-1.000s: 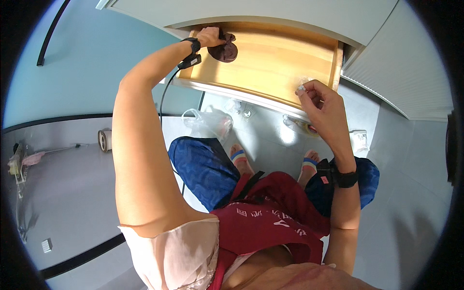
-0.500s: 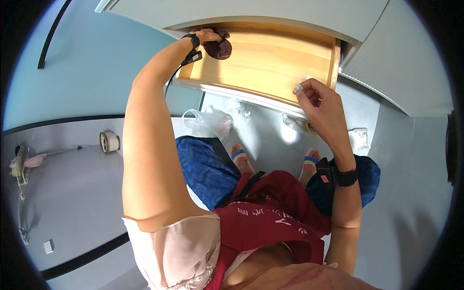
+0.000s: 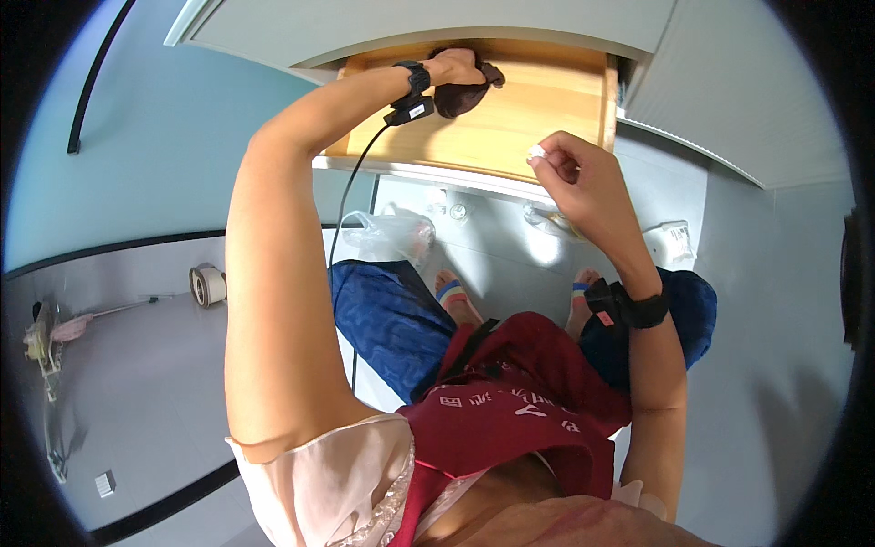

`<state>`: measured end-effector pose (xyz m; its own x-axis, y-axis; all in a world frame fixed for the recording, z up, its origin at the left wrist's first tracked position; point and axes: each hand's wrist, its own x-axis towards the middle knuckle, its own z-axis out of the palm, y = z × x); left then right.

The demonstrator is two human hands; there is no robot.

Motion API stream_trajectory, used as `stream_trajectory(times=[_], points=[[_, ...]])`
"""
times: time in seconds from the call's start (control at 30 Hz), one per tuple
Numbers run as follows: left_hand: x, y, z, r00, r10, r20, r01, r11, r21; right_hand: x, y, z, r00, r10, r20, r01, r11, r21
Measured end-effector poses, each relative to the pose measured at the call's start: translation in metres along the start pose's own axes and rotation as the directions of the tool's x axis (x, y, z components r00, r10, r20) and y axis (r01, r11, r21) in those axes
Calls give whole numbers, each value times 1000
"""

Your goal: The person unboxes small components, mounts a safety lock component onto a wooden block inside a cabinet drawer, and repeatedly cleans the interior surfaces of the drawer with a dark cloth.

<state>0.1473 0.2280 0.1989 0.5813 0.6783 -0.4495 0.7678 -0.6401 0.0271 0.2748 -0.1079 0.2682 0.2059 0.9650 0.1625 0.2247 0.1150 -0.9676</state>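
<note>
My left hand (image 3: 455, 67) reaches into the pulled-out wooden drawer (image 3: 538, 98) near its back. Its fingers are closed on a dark brown cloth (image 3: 460, 98), which is bunched against the drawer's bottom. Some of those fingers are hidden by the hand and the cloth. Above the drawer's front edge, toward the right, my right hand (image 3: 583, 173) pinches a small crumpled white thing (image 3: 536, 153) between thumb and forefinger. I cannot make out its kind. Both wrists wear black bands, and a cable hangs from the left one.
The white cabinet (image 3: 437, 20) rises behind the drawer. Below it on the tiled floor are a clear plastic bag (image 3: 383, 235) and a white packet (image 3: 672, 242). A glass panel (image 3: 164, 137) stands to the left, with a white and brown roll (image 3: 208, 285) beyond it.
My left hand has slid the brown cloth to the right along the drawer's bottom. My right hand, still pinching the white thing, has shifted slightly left and up.
</note>
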Motion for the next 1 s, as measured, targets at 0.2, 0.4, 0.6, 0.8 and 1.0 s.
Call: stream_trajectory(times=[0.2,0.4,0.6,0.8,1.0], points=[[10,97,4,912,401,-85,-393,914,101,1,1,-3,997,76,-20,-77,996,-36],[20,133,14,630,684,-368,-694,709,128,1,-1,3,997,77,-6,-77,996,-39],[26,154,4,771,626,-118,-631,776,-6,1,-1,-1,997,56,-59,-61,995,-80],[9,133,17,569,821,-55,-819,571,49,0,-13,6,985,-15,-171,-10,990,-143],[-45,131,14,460,831,313,-687,557,-468,5,-1,2,978,-116,-175,81,977,-195]])
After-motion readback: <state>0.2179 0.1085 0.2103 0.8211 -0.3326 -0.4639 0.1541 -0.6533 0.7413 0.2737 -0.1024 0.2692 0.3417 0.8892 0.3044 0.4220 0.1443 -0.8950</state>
